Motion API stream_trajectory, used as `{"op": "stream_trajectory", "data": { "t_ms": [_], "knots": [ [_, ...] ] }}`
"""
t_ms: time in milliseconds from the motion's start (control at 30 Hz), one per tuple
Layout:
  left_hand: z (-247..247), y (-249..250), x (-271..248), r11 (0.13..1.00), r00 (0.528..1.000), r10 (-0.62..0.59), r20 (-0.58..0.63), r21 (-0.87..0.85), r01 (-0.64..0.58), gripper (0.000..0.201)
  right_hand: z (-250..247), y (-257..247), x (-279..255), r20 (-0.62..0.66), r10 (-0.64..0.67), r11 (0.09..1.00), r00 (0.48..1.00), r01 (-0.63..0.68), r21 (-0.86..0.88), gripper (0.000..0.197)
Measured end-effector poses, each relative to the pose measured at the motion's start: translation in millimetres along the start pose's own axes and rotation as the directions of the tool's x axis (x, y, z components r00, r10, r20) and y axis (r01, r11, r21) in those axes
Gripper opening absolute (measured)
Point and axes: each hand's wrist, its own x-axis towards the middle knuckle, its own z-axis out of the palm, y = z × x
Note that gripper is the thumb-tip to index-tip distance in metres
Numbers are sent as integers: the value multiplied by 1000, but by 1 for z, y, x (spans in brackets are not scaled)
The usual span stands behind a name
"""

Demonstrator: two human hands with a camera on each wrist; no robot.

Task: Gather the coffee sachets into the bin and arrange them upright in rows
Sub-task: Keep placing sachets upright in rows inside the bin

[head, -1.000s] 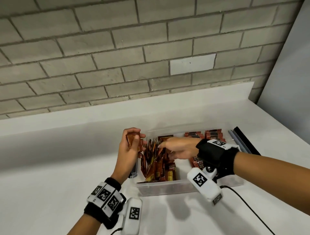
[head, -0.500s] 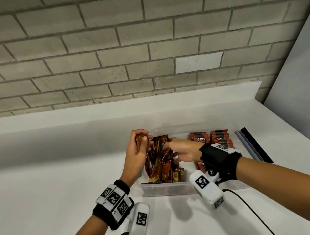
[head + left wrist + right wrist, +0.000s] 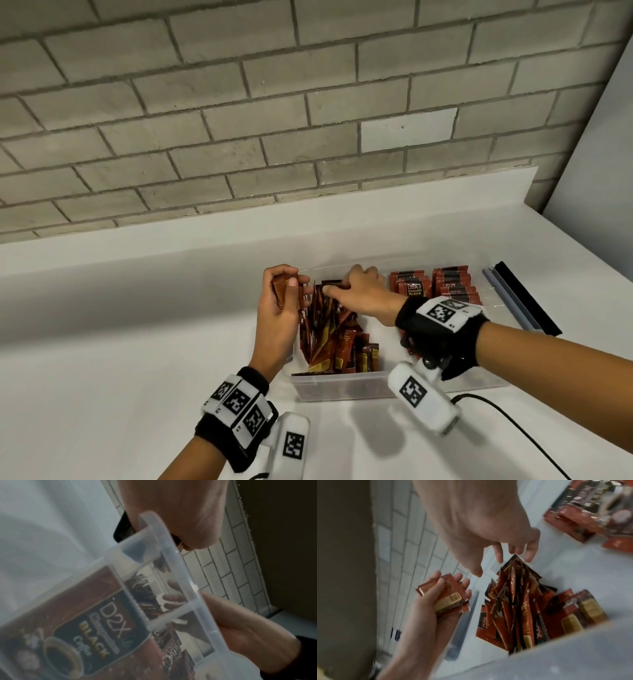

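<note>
A clear plastic bin [image 3: 342, 387] stands on the white counter. Its left part holds a loose bunch of red-brown coffee sachets [image 3: 329, 329] that lean against each other [image 3: 513, 595]. Two tidy upright rows of sachets [image 3: 411, 287] fill its right part. My left hand [image 3: 277, 315] grips a small stack of sachets [image 3: 281, 291] just above the bin's left rim; in the right wrist view that stack [image 3: 448, 597] lies in its curled fingers. My right hand [image 3: 363, 294] reaches in from the right with fairly straight fingers [image 3: 498, 555], their tips touching the top of the rearmost leaning sachet.
A dark lid with a grey edge [image 3: 524, 301] lies to the right of the bin. A black cable [image 3: 513, 428] trails over the counter at the front right. A brick wall rises behind the counter's raised back edge, and a grey wall closes the right side.
My right hand has reached slightly farther back over the leaning sachets. My left hand still holds its stack at the bin's left rim.
</note>
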Motion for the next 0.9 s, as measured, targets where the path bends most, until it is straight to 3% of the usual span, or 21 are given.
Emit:
{"op": "stream_trajectory", "data": {
  "t_ms": [67,133,333,500,733,833,900],
  "knots": [
    [0,1,0,1000,1000,0,-11,-13,-1,12,4,-7,2,-24,-79,968,997,71,-241,61],
    [0,1,0,1000,1000,5,-18,-12,-5,12,9,-11,3,21,-86,922,996,88,-376,59],
    [1,4,-1,1000,999,-11,-41,-22,10,12,19,-17,1,6,-106,902,994,98,-421,32],
    [1,10,-2,999,998,-18,-64,-48,15,12,0,-15,-9,-27,-47,951,999,36,-307,35],
    [3,26,-5,984,974,-105,-201,-165,72,9,-51,-6,-30,-90,-64,997,994,67,27,30],
    [11,36,-8,951,963,-225,-146,-246,185,31,-63,-6,-42,-3,-114,961,993,111,254,39],
    [19,44,-11,880,947,-320,-38,-382,282,44,-66,-9,-56,87,-142,935,986,105,338,33]
  ]
}}
